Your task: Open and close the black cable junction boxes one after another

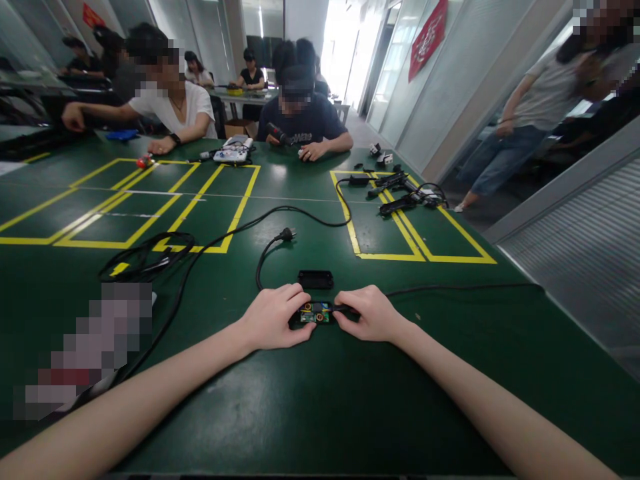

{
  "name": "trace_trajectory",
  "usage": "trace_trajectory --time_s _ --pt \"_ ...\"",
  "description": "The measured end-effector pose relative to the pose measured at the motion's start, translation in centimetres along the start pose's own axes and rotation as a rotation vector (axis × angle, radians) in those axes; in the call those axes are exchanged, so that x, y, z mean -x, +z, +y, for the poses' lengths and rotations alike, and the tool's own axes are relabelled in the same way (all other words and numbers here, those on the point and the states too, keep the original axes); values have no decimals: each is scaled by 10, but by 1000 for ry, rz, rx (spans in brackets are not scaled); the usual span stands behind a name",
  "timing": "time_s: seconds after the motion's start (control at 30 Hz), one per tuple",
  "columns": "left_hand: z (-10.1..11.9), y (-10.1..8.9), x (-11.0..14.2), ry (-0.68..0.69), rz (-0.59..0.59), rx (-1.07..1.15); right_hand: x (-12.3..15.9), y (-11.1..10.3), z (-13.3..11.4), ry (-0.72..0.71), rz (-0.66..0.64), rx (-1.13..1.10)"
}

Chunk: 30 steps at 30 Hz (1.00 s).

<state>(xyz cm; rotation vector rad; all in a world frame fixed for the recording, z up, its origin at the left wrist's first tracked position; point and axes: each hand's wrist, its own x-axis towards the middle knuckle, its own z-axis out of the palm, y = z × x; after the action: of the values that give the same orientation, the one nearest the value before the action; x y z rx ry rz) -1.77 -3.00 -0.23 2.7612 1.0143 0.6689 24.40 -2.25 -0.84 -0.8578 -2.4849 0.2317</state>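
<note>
A small green circuit board (316, 313) with copper coils sits in a black plastic case half between my hands. My left hand (275, 317) grips the left end of this case, thumb below and fingers above. At its right end, my right hand (370, 315) pinches the black cable (345, 309) where it meets the board. The cable runs on to the right behind that hand. Just beyond lies the other case half, a black cover (315, 279). A power plug (287, 234) rests farther off, its cord curving back toward my left hand.
A coiled black cable (150, 257) lies at the left, near a blurred-out object (95, 353). Black adapters and cords (400, 193) are heaped at the back right. Yellow tape (233, 233) marks the green table (250, 413). Two people sit across the table; another person stands at the right.
</note>
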Motion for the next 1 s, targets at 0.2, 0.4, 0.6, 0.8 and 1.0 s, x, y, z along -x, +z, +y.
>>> trace_trajectory --time_s 0.2,0.4,0.6,0.8,1.0 --pt "-4 -3 -1 -40 37 -32 -2 -3 1 0 -44 -15" --pt "-11 -12 2 -28 9 -31 -1 -5 2 -5 -10 58" --pt "-19 -24 6 73 3 -19 -2 -4 1 -71 93 74" --pt "-24 -25 5 148 8 -22 -4 -2 0 -171 172 25" --pt "-24 -23 4 133 -5 52 -2 -4 3 -162 76 -36"
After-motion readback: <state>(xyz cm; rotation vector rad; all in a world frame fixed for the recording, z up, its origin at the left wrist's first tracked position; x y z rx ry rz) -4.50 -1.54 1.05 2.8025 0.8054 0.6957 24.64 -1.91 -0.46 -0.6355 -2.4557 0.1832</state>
